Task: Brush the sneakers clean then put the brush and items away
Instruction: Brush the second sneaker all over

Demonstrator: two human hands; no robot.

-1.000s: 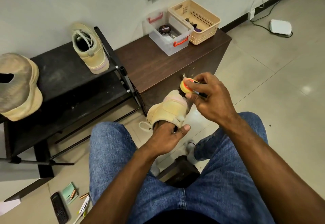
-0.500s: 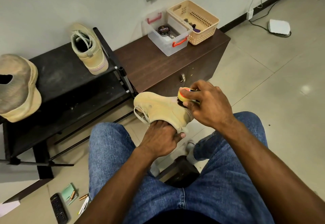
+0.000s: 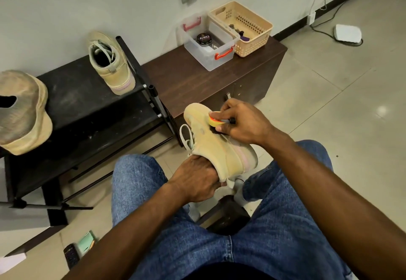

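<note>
A tan sneaker [image 3: 216,146] is held above my knees, toe pointing away, heel toward me. My left hand [image 3: 196,179] is pushed into its opening and grips it from inside. My right hand [image 3: 240,122] grips a small brush [image 3: 214,121] with a yellow and orange top, its dark bristles pressed on the sneaker's upper near the laces. The second tan sneaker [image 3: 111,65] stands on the black shoe rack [image 3: 72,95] against the wall. A clear box [image 3: 207,43] with red handles holds a polish tin [image 3: 203,38] on the brown cabinet [image 3: 197,71].
A beige basket [image 3: 252,40] with small items sits beside the clear box. A worn cap [image 3: 22,112] lies on the rack at left. A remote [image 3: 70,255] and a green pad [image 3: 86,243] lie on the floor by my left leg. A white device [image 3: 348,32] with cable lies far right.
The sneaker has turned from heel-up to lying lengthwise with its toe away from me. My right hand and the brush moved from its heel forward to the upper near the laces.
</note>
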